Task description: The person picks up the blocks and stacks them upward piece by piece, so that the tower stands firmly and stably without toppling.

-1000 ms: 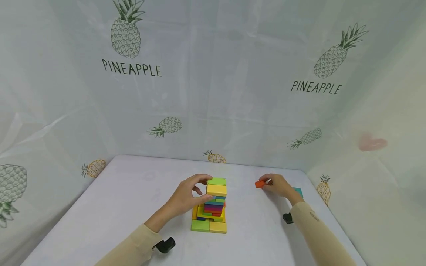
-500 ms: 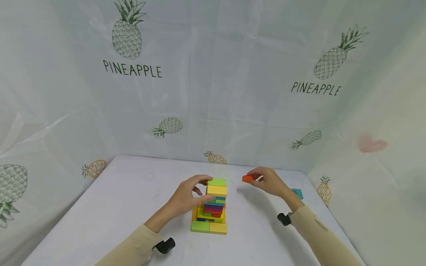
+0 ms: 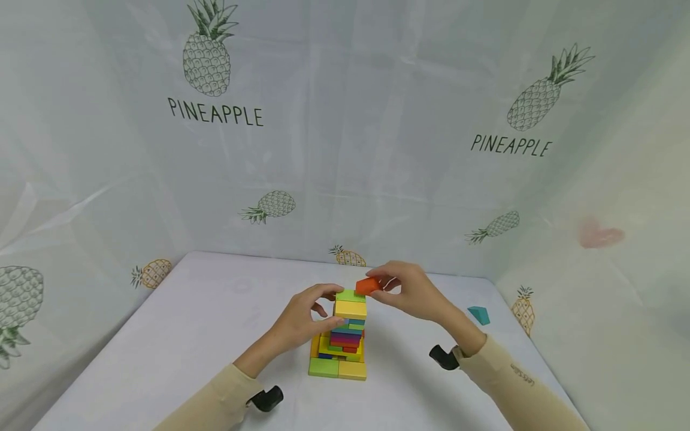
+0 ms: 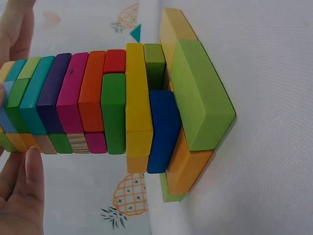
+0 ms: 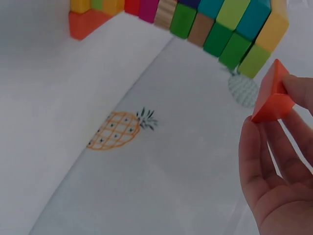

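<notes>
A tower of colourful wooden blocks [image 3: 351, 309] stands upright on the white table, its wider base [image 4: 203, 93] made of flat green, yellow and orange pieces. My left hand [image 3: 302, 317] holds the tower near its top from the left side, thumb at the front and fingers behind. In my right hand [image 3: 415, 292] an orange-red wedge-shaped block [image 5: 271, 100] is pinched between thumb and fingers. Seen from the head, this block overlaps the right side of the light green top piece [image 3: 349, 295]. In the right wrist view it sits just beyond the tower's upper end.
A teal wedge block [image 3: 478, 315] lies on the table [image 3: 226, 311] to the right, beyond the right forearm. Behind the table hangs a pale curtain [image 3: 334, 149] printed with pineapples. A black wrist camera [image 3: 444, 357] juts out below the right wrist.
My right hand has carried the orange-red block leftward and up, from the table's right side to the tower's top. The teal block has come into fuller view. The left hand stays put.
</notes>
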Motion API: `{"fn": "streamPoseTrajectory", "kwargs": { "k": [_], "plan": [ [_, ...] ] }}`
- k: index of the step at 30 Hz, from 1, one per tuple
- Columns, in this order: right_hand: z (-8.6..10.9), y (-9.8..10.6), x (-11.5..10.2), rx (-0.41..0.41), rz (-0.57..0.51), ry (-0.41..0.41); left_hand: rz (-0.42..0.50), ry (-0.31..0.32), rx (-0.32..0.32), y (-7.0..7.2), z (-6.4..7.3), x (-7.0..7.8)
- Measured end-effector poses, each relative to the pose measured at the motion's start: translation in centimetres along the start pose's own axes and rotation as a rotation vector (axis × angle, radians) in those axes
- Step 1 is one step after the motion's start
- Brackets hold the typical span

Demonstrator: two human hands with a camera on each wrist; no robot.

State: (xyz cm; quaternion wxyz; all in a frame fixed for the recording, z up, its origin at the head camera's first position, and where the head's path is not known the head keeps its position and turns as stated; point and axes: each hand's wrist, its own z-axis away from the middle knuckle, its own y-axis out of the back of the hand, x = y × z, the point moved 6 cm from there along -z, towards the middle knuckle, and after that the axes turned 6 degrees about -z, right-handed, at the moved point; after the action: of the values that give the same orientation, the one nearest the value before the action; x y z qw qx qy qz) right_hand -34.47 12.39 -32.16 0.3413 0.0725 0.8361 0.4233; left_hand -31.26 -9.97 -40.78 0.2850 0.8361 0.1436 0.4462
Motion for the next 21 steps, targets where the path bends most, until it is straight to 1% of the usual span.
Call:
{"fn": "streamPoseTrajectory", "kwargs": {
  "k": [6,10,13,21],
  "plan": [
    [-0.8,-1.3,-1.0,-0.015,-0.027,-0.003,0.003,0.016,-0.002,0.1,0.0,0.0],
    [-1.2,-2.0,-1.2,-0.025,-0.055,0.014,0.007,0.008,-0.005,0.1,0.1,0.0],
    [-1.3,-2.3,-1.3,-0.023,-0.07,0.022,0.012,0.0,-0.005,0.1,0.0,-0.1],
    [-1.1,-2.5,-1.4,-0.033,-0.093,-0.004,0.013,-0.011,-0.001,0.0,0.0,-0.2]
  ]
}}
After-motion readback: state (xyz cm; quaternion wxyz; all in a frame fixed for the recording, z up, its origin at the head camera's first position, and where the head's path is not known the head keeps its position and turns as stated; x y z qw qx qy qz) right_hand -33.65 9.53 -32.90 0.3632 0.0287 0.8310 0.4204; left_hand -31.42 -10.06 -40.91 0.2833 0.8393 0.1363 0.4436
